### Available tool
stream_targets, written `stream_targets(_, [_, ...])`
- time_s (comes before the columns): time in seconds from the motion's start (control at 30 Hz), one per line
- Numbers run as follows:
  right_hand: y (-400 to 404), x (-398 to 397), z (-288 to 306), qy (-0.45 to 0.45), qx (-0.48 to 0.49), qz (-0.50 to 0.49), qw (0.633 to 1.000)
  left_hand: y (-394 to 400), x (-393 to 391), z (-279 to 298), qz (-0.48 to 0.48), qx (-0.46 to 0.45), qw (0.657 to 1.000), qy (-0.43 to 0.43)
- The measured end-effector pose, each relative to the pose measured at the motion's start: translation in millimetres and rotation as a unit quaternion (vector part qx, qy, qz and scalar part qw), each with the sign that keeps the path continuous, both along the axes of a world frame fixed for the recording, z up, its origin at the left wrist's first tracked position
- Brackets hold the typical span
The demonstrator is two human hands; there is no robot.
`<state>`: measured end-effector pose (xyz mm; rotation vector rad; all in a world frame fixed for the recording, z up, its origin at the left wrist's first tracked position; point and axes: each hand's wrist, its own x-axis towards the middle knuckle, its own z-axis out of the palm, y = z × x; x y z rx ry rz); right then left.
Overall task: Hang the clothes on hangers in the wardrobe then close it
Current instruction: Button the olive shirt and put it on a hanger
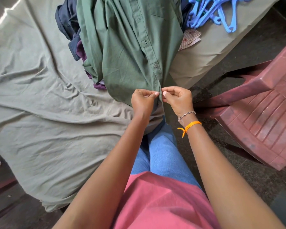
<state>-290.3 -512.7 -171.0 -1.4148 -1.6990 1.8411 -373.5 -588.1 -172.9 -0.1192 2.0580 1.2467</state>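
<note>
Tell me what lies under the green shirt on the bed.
Under the green shirt a pile of dark clothes sticks out at its left, navy and purple. A patterned cloth shows at its right. How many clothes are in the pile is hidden by the shirt.

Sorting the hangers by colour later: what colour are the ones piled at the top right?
Light blue hangers, seen in the head view, the only one.
</note>
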Motion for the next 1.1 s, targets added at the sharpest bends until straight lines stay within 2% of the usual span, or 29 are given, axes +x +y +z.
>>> stream_targets(0.07, [2,0,0,0.001,-0.014,0.003,1.0,0,-2,3,-0.004,0.009,1.0,-0.021])
stream_targets(0.3, [3,-7,-2,-0.03,0.069,0.03,0.997,-2,-6,5,-0.01,0.044,0.994,-0.102])
stream_targets(0.5, [4,-7,-5,-0.046,0.091,0.045,0.994,2,-10,3,-0.038,0.043,0.995,-0.077])
stream_targets(0.6, [15,-5,-4,-0.038,0.005,0.054,0.998,4,-17,2,-0.09,0.041,0.994,-0.049])
stream_targets(0.7, [28,-1,-2,-0.004,-0.152,0.06,0.987,1,-23,1,-0.146,0.086,0.976,-0.138])
stream_targets(0.77, [35,-2,-3,-0.02,-0.199,0.086,0.976,0,-29,2,-0.168,0.06,0.968,-0.174])
stream_targets(0.8, [39,-5,-4,-0.038,-0.199,0.101,0.974,2,-32,3,-0.171,0.025,0.972,-0.16])
stream_targets(0.9, [54,-32,-8,-0.075,-0.154,0.09,0.981,18,-49,10,-0.187,-0.076,0.978,-0.046])
stream_targets(0.97, [68,-58,-8,-0.08,-0.118,0.073,0.987,37,-67,20,-0.163,-0.081,0.983,0.011])
stream_targets(1.1, [109,-114,-3,-0.064,-0.068,0.105,0.99,82,-112,31,-0.128,-0.057,0.987,0.073])
